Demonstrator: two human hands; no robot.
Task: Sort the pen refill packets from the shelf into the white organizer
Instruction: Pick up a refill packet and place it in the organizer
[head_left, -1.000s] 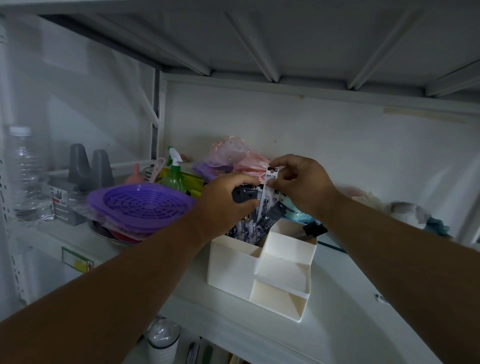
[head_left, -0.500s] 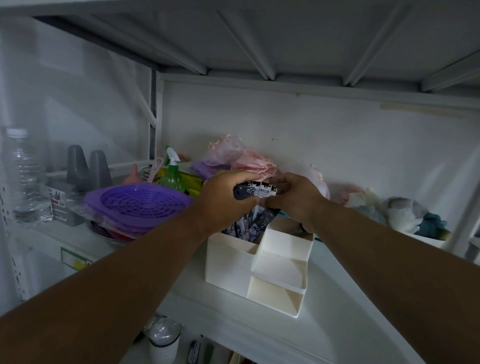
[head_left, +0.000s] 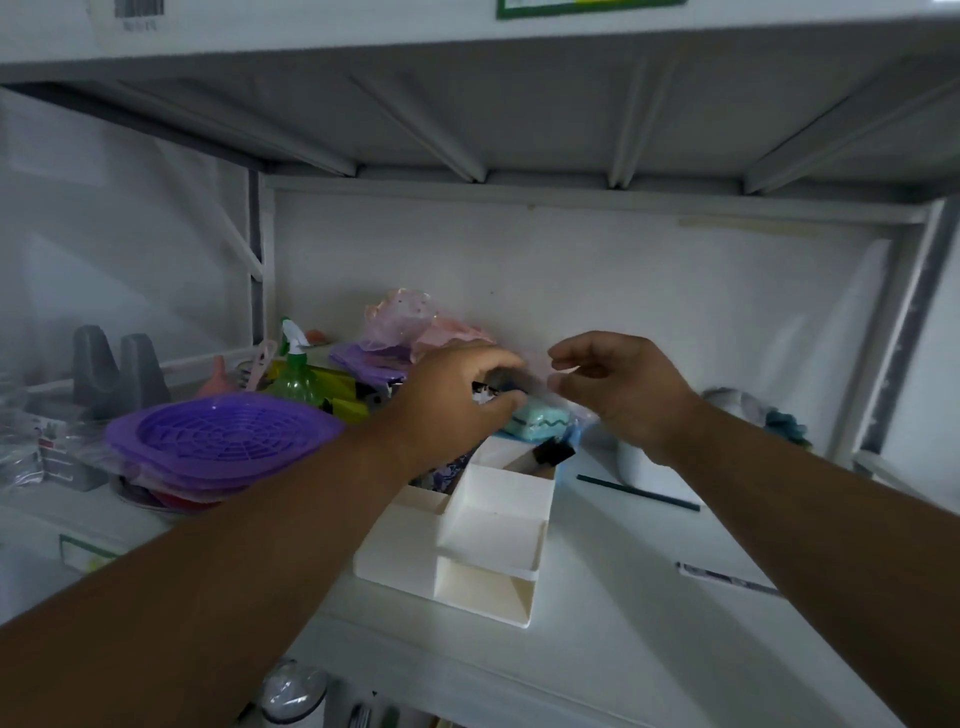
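Both hands reach over the organizer (head_left: 488, 540) on the shelf (head_left: 623, 623) in the head view. Left hand (head_left: 457, 400) is curled, thumb and fingers pinching a small dark packet (head_left: 491, 389) above the organizer's rear left compartment. Right hand (head_left: 618, 389) hangs just beside it, fingers loosely spread and holding nothing. More packets (head_left: 447, 470) stand in that compartment. 1 purple strainer (head_left: 223, 431) lies to the left.
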